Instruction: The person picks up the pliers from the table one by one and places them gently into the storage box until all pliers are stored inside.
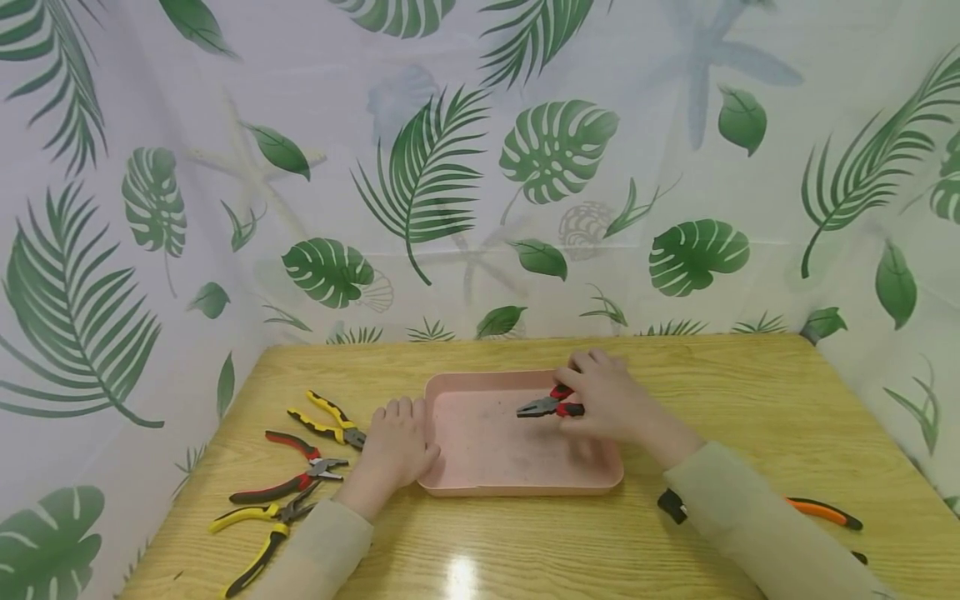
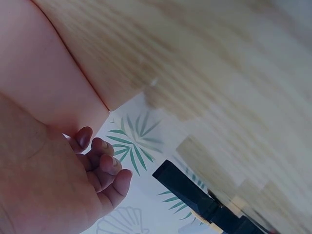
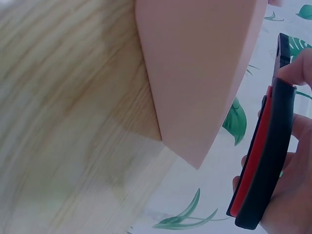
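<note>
At the pink tray (image 1: 525, 489), my left hand (image 1: 399, 442) holds the left rim, its thumb over the inner side and its fingers outside. In the left wrist view, the loosely curled fingers (image 2: 109, 165) show beyond the tray's outer wall (image 2: 58, 63). My right hand (image 1: 603, 396) grips red-and-black combination pliers (image 1: 538, 407) over the tray's right half, with the metal nose pointing left. A handle of these pliers (image 3: 265, 156) lies across the fingers in the right wrist view. The tray's inside shows small dark marks.
Left of the tray lie yellow-and-black pliers (image 1: 330, 421), red-and-black pliers (image 1: 300, 475) and long-nose yellow-and-black pliers (image 1: 273, 521). Right of it, my sleeve partly covers orange-and-black handles (image 1: 825, 510). A leaf-print cloth (image 1: 480, 192) stands behind the wooden table (image 1: 420, 542).
</note>
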Demonstrator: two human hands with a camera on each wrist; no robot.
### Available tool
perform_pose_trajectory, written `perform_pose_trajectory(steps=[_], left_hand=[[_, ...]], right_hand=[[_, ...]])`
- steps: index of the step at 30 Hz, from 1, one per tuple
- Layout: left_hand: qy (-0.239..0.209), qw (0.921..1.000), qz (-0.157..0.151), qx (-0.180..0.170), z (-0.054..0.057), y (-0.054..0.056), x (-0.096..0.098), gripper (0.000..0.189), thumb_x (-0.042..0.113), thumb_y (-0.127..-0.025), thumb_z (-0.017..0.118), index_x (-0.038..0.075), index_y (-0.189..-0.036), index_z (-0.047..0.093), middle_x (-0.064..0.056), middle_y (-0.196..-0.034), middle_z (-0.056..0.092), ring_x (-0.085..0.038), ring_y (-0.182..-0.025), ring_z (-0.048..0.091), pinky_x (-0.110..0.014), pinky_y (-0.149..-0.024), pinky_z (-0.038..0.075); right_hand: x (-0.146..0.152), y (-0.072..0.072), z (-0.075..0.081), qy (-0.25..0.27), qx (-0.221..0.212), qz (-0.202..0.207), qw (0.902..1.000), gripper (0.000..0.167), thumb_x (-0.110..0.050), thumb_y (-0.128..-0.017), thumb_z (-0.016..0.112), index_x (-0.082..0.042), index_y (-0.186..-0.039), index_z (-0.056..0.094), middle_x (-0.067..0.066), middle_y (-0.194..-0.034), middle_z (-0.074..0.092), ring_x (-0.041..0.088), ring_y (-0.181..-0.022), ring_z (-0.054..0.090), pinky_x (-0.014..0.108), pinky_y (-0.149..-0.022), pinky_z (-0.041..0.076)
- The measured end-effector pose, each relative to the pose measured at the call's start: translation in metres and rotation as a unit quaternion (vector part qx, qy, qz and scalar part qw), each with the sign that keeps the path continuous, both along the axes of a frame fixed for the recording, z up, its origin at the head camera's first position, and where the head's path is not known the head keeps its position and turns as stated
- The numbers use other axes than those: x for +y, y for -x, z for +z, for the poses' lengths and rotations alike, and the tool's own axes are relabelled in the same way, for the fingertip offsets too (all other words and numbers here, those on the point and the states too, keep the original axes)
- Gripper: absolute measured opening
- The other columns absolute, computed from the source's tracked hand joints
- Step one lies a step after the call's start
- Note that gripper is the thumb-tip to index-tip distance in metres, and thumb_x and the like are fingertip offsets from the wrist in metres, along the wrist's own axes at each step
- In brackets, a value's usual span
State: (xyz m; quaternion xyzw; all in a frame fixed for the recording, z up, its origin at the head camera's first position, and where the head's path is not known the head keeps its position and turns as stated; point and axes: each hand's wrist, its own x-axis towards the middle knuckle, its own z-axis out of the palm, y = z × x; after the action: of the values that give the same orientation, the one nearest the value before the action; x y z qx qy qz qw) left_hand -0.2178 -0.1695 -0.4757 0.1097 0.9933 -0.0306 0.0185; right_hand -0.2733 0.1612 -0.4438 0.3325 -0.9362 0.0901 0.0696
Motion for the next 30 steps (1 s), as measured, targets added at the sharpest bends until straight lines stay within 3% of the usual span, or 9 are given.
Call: perform_pose_trajectory(steps=[10, 30], left_hand=[[0.001, 1.0, 0.001, -0.008, -0.001, 0.0, 0.0, 0.048, 0.041, -0.098, 0.061, 0.001, -0.122, 0.05, -0.014, -0.102, 0.051, -0.029, -0.095, 0.049, -0.046, -0.088, 0.045], [0.004, 0.9999, -0.004, 0.012, -0.001, 0.0, 0.0, 0.046, 0.04, -0.097, 0.062, 0.001, -0.119, 0.051, -0.012, -0.099, 0.051, -0.028, -0.092, 0.049, -0.044, -0.086, 0.045]], right_hand=[[-0.015, -0.002, 0.0, -0.007, -0.021, -0.011, 0.9997, 0.044, -0.039, -0.08, 0.082, -0.017, -0.116, 0.068, 0.006, -0.105, 0.055, 0.026, -0.096, 0.045, 0.044, -0.077, 0.038], [-0.036, 0.001, -0.008, -0.044, -0.039, -0.028, 0.9979, 0.05, -0.044, -0.077, 0.082, -0.019, -0.117, 0.065, 0.005, -0.106, 0.052, 0.027, -0.1, 0.046, 0.048, -0.081, 0.041]])
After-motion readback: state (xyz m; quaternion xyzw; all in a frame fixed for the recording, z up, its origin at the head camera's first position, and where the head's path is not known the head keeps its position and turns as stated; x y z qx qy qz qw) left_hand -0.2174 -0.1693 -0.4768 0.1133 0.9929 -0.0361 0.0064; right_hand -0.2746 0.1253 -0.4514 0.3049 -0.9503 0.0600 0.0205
